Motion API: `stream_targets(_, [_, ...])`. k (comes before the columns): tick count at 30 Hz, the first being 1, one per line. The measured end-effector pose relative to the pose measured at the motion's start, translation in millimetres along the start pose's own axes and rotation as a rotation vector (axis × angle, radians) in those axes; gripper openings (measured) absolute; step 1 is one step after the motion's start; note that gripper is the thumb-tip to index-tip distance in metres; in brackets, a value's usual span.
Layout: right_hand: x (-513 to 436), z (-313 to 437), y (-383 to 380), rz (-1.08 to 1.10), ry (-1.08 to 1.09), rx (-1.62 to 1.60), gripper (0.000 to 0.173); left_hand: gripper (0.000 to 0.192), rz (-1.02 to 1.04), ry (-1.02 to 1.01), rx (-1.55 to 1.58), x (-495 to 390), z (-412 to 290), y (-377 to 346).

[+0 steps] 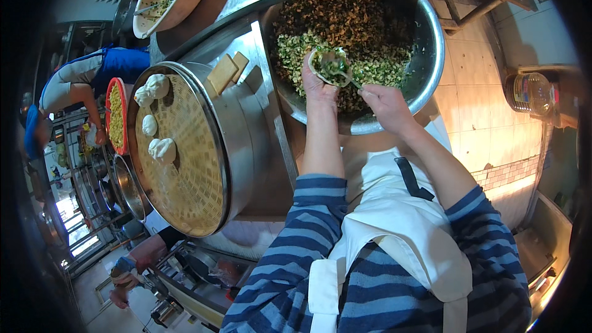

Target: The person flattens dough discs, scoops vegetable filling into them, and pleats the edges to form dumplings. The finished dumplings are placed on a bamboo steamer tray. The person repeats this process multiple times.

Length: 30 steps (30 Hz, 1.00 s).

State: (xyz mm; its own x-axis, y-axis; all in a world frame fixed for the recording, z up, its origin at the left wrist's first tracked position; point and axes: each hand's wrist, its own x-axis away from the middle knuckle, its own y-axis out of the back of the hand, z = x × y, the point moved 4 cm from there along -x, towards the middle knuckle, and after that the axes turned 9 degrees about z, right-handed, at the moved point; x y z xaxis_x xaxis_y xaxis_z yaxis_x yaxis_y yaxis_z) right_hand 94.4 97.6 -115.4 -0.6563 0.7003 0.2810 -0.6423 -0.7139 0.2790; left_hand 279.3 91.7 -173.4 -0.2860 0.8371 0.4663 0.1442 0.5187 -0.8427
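Observation:
Cupped in my left hand (319,84) is a round dough wrapper (313,65) heaped with chopped green filling (330,75). My right hand (385,107) grips the handle of a metal spoon (355,84), whose bowl presses on that filling. Both hands are above a large metal basin (434,46). Inside the basin lie a brown chopped mixture (335,9) at the far side and a pale green chopped mixture (296,48) nearer me. My left palm hides part of the mixture beneath it.
Left of the basin stands a round steamer (194,148) with a woven liner and several white buns (162,150). Small wooden pieces (222,74) lean beside it. Farther off are a red-rimmed tub (115,115) and a white bowl (185,4). Two other people (76,78) are at the left.

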Motion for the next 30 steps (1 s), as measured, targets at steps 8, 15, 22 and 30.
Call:
stream_targets(8, [-0.7, 11.6, -3.1, 0.038, 0.145, -0.011, 0.027, 0.03, 0.169, -0.09, -0.075, 25.6, -27.1, -28.5])
stream_targets(15, [-3.7, 0.9, -19.3, 0.073, 0.061, 0.067, 0.027, 0.023, 0.0, 0.07, -0.123, 17.4, -11.0, -7.3])
stream_targets(22, [5.5, -4.7, 11.9, 0.048, 0.048, -0.092, 0.033, 0.041, -0.129, -0.004, -0.328, 3.8, -30.4, 13.7])
stream_targets(30, [6.6, -5.7, -16.5, 0.156, -0.025, 0.015, 0.031, 0.034, -0.034, 0.104, -0.018, 7.6, -6.4, 14.3])
